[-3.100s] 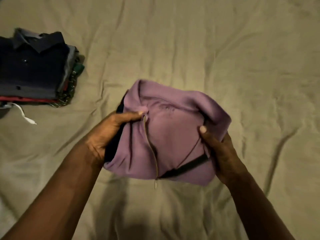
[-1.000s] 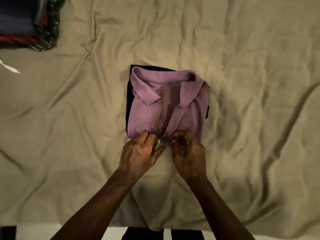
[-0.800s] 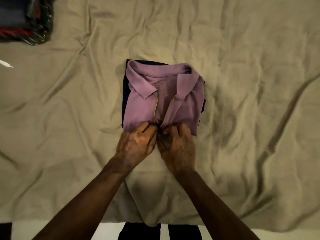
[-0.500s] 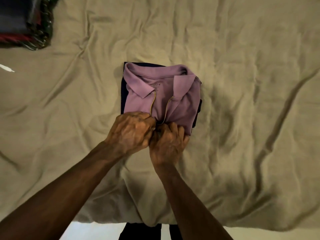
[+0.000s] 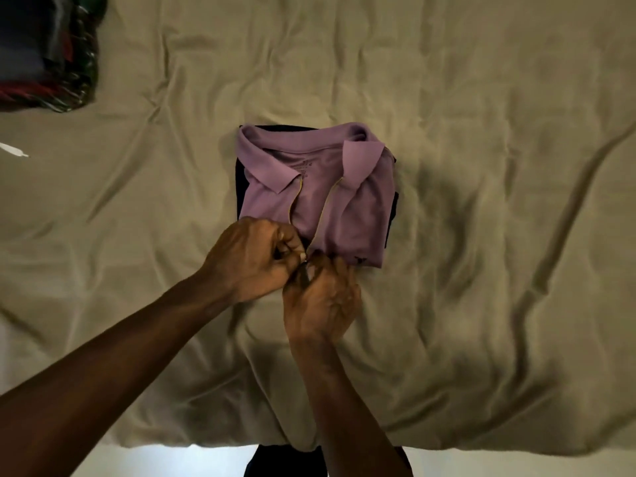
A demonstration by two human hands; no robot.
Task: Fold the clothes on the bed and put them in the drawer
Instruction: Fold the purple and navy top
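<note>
Hands, since a second ago: the left hand [image 5: 253, 259] and right hand [image 5: 321, 297], then side by side on the hem with fingers loosely bent, are now bunched knuckle to knuckle at the foot of the zipper. Three seconds ago they held the shirt in the air.
Bed [image 5: 481, 132]: a creased beige sheet fills nearly the whole view, its near edge running along 6 o'clock.
Purple shirt [image 5: 351, 215]: folded into a rectangle, it lies flat on the bed at the centre, collar toward 12 o'clock, on top of a dark garment [image 5: 239, 187] that shows along its 9 and 3 o'clock edges.
Stack of clothes [image 5: 51, 56]: folded pile at 10 o'clock, cut off by the frame and well apart from the shirt.
Left fingers [image 5: 289, 246]: curled tight, thumb and forefinger pinching the shirt at its 6 o'clock hem.
Right fingers [image 5: 330, 266]: curled onto the same hem, touching the left ones; which part they grip, I cannot tell.
Zipper [image 5: 294, 204]: gold-edged, lying open in a V below the collar.
White cord [image 5: 15, 150]: its tip lies on the sheet at 9 o'clock.
</note>
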